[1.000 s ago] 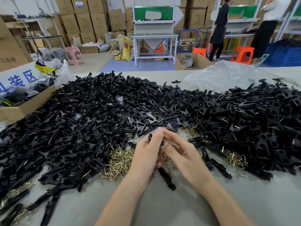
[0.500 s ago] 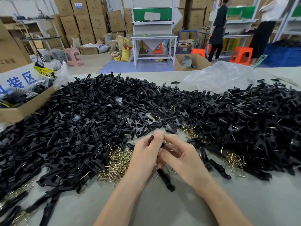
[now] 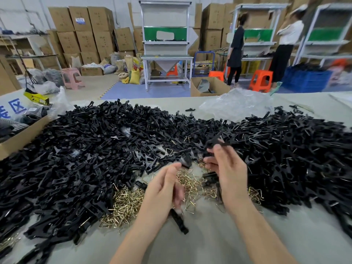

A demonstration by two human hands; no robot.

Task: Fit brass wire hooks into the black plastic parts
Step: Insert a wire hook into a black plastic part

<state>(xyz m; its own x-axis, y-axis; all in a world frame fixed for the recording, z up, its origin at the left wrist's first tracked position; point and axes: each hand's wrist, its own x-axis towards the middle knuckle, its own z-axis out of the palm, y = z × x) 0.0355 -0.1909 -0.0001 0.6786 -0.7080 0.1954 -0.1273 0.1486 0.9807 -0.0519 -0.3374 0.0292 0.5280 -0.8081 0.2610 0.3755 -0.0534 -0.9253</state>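
Two hands are up over the counter (image 3: 209,244), and everything turns on the heap of brass wire hooks (image 3: 123,206). Right hand (image 3: 228,168) is raised beyond the heap and off to its right, thumb and fingertips pinched on one black plastic part (image 3: 217,142), a narrow grip closed on the part's left end. That part runs close to level, long axis left to right, free end pointing right, away from the heap and toward the pile of black parts (image 3: 295,159) on that side. It's blurred, so whether a hook already sits in it I cannot tell. Left hand (image 3: 162,191) hangs at the heap's right edge, fingers loosely curled, thumb and forefinger lifted. Its grip looks partly closed, but whether it has hold of anything I cannot tell, since blur hides the fingertips.

Now the key relation: the hooks lie below and left of the held part, on the near side, and the left hand is plainly the nearer one to them. My read is that the left hand suits fetching a hook, while the right would need to bring its part toward the heap. One loose black part (image 3: 180,222) lies flat just right of the heap's near edge, beneath the left wrist, long axis running near to far
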